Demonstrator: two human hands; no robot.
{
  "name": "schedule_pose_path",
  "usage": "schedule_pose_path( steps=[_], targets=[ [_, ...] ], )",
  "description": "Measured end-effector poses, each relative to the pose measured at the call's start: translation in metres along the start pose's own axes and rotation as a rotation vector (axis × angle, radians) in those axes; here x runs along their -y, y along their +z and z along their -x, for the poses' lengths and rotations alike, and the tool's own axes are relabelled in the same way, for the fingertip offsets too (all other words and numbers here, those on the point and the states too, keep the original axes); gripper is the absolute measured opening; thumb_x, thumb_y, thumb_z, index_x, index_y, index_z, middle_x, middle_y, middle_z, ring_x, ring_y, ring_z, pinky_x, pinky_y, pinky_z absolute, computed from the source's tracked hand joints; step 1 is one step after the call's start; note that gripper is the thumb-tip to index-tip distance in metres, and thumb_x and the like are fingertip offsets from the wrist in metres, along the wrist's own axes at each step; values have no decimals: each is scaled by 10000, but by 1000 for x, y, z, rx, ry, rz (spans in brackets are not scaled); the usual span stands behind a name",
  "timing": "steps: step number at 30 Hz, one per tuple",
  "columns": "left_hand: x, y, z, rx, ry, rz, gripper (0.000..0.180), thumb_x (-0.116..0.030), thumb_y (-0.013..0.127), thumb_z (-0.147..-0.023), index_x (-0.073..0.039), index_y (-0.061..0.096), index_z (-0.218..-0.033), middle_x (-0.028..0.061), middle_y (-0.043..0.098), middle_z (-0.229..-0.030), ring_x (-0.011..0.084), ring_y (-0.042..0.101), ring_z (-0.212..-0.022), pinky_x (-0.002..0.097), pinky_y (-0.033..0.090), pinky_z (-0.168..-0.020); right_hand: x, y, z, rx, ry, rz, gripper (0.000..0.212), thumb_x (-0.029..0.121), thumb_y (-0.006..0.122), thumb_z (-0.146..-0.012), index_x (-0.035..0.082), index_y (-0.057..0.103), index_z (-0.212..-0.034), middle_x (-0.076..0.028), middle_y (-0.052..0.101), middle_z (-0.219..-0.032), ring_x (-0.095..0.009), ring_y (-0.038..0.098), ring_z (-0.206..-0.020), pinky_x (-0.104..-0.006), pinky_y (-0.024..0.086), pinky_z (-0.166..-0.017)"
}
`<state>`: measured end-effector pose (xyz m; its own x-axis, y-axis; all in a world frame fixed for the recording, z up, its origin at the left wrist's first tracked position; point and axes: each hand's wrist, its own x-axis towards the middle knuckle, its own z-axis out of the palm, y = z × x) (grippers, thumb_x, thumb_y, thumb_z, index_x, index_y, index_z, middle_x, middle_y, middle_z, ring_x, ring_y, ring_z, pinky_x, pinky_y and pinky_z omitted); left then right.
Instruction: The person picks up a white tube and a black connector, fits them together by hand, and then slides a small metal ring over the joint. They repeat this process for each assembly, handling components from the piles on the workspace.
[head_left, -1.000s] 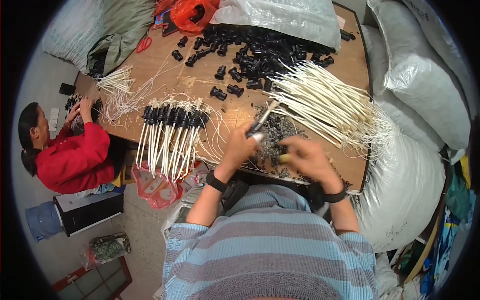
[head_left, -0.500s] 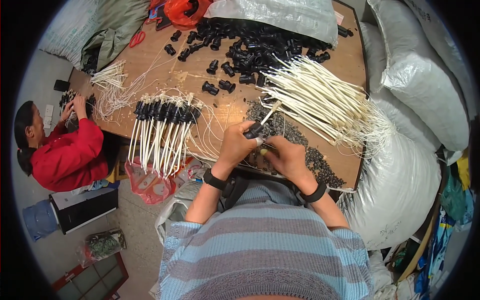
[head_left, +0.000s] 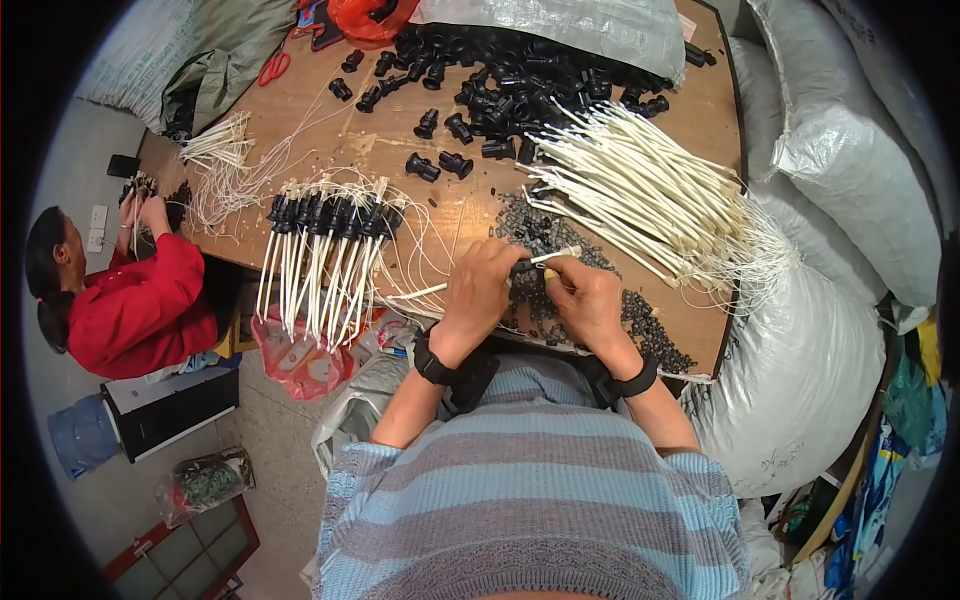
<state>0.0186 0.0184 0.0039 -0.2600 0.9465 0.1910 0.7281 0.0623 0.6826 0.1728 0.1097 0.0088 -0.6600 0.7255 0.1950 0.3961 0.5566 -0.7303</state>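
My left hand (head_left: 478, 290) is closed around a black socket-like fitting (head_left: 521, 267), most of it hidden by the fingers. A white sleeved wire (head_left: 420, 292) sticks out to the left of that hand, and a pale piece shows again on the right of the fitting. My right hand (head_left: 588, 300) pinches close to this pale end, thumb and forefinger pressed together. Both hands are just over a spread of small black pieces (head_left: 640, 318) near the table's front edge. A bundle of white sleeved wires (head_left: 640, 190) lies beyond my right hand.
Finished-looking black fittings with white wires (head_left: 325, 235) hang over the front edge at left. Loose black fittings (head_left: 500, 110) are heaped at the back beside a white sack (head_left: 560, 30). Full sacks (head_left: 800, 370) crowd the right side. A co-worker in red (head_left: 140, 300) works at far left.
The black fitting has turned from upright-tilted to lying sideways inside my left hand, its wire now pointing left. My right hand has moved up to the pale end by the fitting.
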Motion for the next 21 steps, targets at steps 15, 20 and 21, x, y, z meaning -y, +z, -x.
schedule_pose_path(
  steps=[15, 20, 21],
  targets=[
    [-9, 8, 1, 24, 43, 11, 476, 109, 502, -695, -54, 555, -1139, 164, 604, -966, 361, 559, -951, 428, 453, -793, 3, 2, 4, 49, 50, -150, 141, 80, 610, -818, 34, 624, -950, -183, 608, -694, -380, 606, -636, -444, 469, -563],
    [1, 3, 4, 183, -108, 312, 492, 55, 603, -673, -57, 555, -1150, 139, 608, -1006, 334, 574, -976, 394, 463, -830, -5, -2, 7, 243, -99, -127, 167, 47, 597, -819, 40, 637, -980, -165, 638, -808, -360, 625, -681, -401, 491, -598],
    [2, 4, 4, 96, -128, 511, 504, 33, 642, -660, -59, 557, -1149, 128, 608, -1013, 323, 579, -984, 384, 466, -843, -5, -3, 7, 238, -89, -91, 160, 52, 601, -819, 43, 636, -975, -163, 637, -807, -364, 624, -687, -407, 491, -600]
  ],
)
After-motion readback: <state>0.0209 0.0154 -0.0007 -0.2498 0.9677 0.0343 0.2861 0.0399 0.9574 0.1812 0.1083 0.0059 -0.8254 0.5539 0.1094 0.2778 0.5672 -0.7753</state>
